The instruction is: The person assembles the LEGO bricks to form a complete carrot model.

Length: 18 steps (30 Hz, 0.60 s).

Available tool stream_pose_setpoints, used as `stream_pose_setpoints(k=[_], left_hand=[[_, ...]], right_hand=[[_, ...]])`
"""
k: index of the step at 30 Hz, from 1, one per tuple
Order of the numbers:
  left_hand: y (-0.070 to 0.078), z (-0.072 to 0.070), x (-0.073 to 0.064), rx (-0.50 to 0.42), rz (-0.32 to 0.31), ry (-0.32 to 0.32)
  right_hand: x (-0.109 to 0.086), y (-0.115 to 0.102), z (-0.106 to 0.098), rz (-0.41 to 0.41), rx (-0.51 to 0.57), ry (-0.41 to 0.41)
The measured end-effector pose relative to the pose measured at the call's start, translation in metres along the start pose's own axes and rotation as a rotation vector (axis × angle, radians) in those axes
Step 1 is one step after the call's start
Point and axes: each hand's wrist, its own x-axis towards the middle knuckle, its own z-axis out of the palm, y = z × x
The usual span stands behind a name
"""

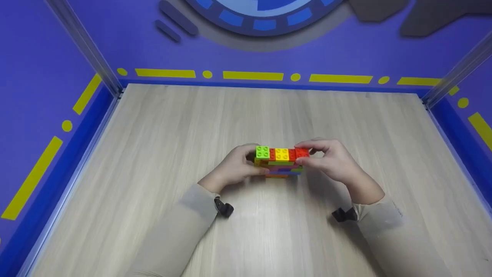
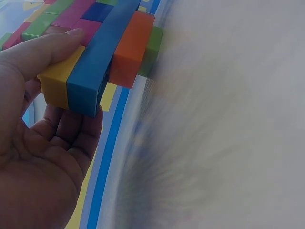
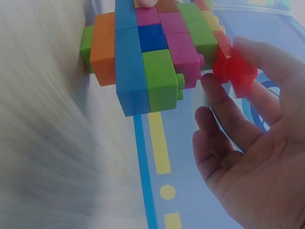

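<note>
Near the middle of the table stands a wall of toy building bricks (image 1: pixel 282 168), stacked in several colours. Its top row shows a light green brick (image 1: pixel 262 152) at the left, a yellow brick (image 1: pixel 282 154) and a red brick (image 1: pixel 303 152) at the right end. My left hand (image 1: pixel 235 168) grips the wall's left end, thumb across the near face and fingers behind. My right hand (image 1: pixel 334 161) pinches the red brick between thumb and fingers. In the right wrist view, a long blue brick (image 3: pixel 132 74) and an orange brick (image 3: pixel 103 47) form the lower courses.
A pale wood-grain table (image 1: pixel 173 127) lies under the hands. Purple-blue panels (image 1: pixel 250 57) with yellow dashes border it at the back and both sides. Each wrist carries a small black camera, such as the left one (image 1: pixel 225 207).
</note>
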Motion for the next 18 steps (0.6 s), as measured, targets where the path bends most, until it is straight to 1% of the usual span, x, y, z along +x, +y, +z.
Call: stream_pose_setpoints(k=[6, 9, 14, 18], left_hand=[[0.000, -0.001, 0.001, 0.006, 0.001, -0.005], [0.000, -0.001, 0.001, 0.007, -0.002, -0.010], [-0.003, -0.001, 0.001, 0.014, -0.006, -0.022], [-0.004, -0.001, 0.001, 0.015, -0.011, -0.026]], right_hand=[[0.000, 0.002, 0.002, -0.010, 0.001, 0.010], [0.001, 0.004, 0.002, -0.019, 0.012, -0.004], [0.003, 0.014, 0.003, -0.036, 0.060, -0.066], [0.004, 0.026, 0.002, -0.033, 0.062, -0.138]])
